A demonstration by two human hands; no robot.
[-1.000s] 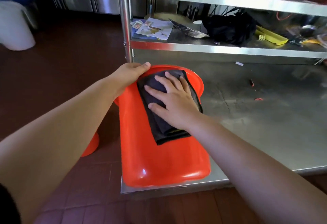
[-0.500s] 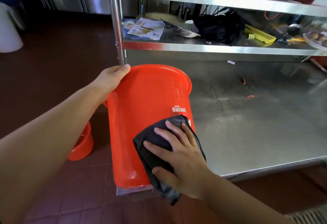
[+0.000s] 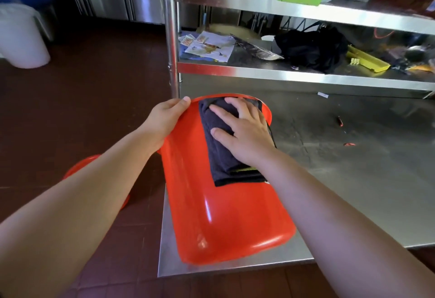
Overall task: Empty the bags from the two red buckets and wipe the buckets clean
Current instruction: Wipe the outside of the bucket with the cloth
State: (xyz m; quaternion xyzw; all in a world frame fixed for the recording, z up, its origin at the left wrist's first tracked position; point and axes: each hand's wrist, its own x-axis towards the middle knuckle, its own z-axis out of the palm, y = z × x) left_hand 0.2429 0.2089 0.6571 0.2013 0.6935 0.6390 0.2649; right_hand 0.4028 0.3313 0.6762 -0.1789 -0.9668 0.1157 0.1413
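A red bucket (image 3: 226, 222) lies on its side at the left front corner of the steel table (image 3: 353, 180), its bottom toward me and its rim away. My left hand (image 3: 164, 121) grips the rim at the far left. My right hand (image 3: 242, 130) presses a folded dark cloth (image 3: 219, 156) flat against the bucket's upper side, near the rim, fingers spread. A second red bucket (image 3: 80, 168) stands on the floor to the left, mostly hidden behind my left forearm.
A steel shelf post (image 3: 170, 38) rises just behind the bucket. The shelf above the table holds papers (image 3: 207, 45), a black bag (image 3: 310, 50) and a yellow tool. A white bin (image 3: 21, 38) stands on the brown tiled floor at far left.
My right hand slid the cloth from the bucket's near end back up its side to the rim. My left hand kept its grip on the rim.
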